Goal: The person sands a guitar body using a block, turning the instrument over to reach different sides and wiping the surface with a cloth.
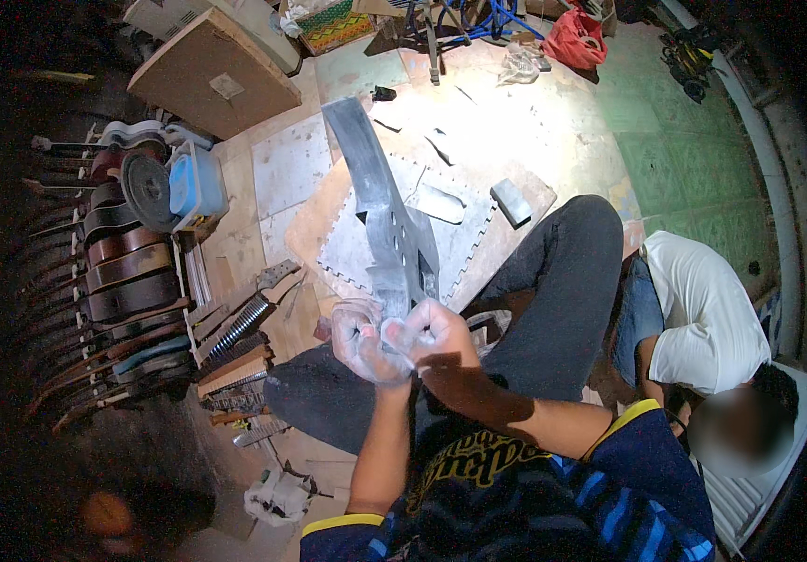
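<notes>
A long, grey, dust-coated piece (380,215) with a row of round holes and a notch in its edge stands tilted in front of me, running from my hands up toward the far left. At its near end, my left hand (368,345) is closed, its fingers curled and white with dust. Right beside it, my right hand (435,335) is also closed, thumb and fingers pinched together. A small pale bit (392,330) shows between the two hands; its kind is not clear. Under the long piece lies a light foam mat (343,248) with toothed edges.
A grey block (511,202) and a pale flat oblong piece (441,202) lie on the mat. Curved, guitar-like bodies (127,267) line a rack at left, near a blue-and-white tub (196,185). A large board (214,75) leans behind. A person in a white shirt (703,309) sits close at right.
</notes>
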{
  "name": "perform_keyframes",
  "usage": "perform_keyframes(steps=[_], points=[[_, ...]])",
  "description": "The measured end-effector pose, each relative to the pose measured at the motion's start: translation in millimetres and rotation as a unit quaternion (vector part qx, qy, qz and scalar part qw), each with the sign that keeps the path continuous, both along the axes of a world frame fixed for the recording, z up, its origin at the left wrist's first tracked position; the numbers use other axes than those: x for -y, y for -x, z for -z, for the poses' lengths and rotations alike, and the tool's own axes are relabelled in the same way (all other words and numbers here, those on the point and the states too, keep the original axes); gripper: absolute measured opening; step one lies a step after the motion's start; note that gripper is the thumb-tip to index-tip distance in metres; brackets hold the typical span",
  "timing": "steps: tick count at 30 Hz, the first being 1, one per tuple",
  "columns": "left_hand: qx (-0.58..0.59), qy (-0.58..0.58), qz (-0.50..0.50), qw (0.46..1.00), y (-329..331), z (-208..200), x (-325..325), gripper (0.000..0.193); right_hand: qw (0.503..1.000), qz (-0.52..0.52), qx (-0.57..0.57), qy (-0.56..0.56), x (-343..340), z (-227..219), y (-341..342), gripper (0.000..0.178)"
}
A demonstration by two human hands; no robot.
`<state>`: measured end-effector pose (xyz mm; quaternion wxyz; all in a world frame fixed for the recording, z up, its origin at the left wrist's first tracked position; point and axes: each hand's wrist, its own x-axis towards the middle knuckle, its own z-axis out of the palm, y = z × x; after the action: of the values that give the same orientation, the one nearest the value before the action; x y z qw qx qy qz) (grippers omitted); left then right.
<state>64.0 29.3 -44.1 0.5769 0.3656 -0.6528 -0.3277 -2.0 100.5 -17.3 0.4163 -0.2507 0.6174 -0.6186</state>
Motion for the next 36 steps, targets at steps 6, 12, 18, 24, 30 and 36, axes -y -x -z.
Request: perform_keyframes(steps=[6, 12, 18, 24, 30, 36], points=[[-0.075, -0.048, 0.068, 0.994, 2, -3, 0, 0.041, 0.998, 0.011, 0.054, -0.044, 1, -8, 7, 0.03], [-0.095, -0.075, 0.054, 0.991, -5, -1, -6, 0.038, 0.999, -0.009, 0.031, -0.043, 9, 32, 21, 0.036], [-0.051, -0.055, 0.088, 0.993, -4, 4, -10, 0.039, 0.848, 0.051, -0.456, 0.265, 41, 48, 73, 0.033], [-0.103, -0.063, 0.011, 0.993, 2, 3, 0, 0.038, 0.952, 0.274, -0.107, 0.088, 33, 20, 82, 0.021], [-0.134, -0.087, 0.072, 0.984, 15, 26, 4, 0.045, 0.992, 0.119, -0.044, 0.023, -12, 37, 64, 0.01], [0.347, 0.119, 0.028, 0.93, 19, 8, 6, 0.071, 0.942, 0.023, -0.322, 0.092, -20, 28, 73, 0.054]])
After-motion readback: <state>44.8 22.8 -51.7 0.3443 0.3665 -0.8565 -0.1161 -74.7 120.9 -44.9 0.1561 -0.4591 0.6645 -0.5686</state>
